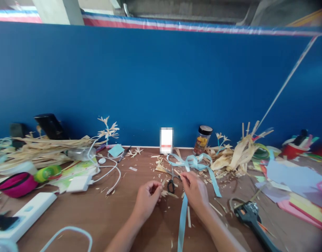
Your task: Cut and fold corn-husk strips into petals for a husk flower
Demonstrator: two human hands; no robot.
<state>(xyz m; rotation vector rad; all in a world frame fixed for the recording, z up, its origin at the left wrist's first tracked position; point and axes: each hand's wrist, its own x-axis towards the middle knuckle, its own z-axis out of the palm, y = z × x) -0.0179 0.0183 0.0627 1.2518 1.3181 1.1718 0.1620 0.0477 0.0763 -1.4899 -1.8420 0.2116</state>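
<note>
From where I stand, the two hands are apart over the middle of the desk [103, 224]. The right hand [195, 189] pinches a thin pale strip [177, 172], its free end slanting left and toward the desk's far edge. The left hand [149, 196] has its fingers curled to the thumb; I can't tell whether it grips the husk scrap [164, 182] at its fingertips. Scissors [171, 186] lie between them among shavings. I'd keep that pinch light and near the strip's end, since dry pieces probably split easily, and keep the blue ribbon [183, 220], running toward the near edge, clear of the right wrist.
</note>
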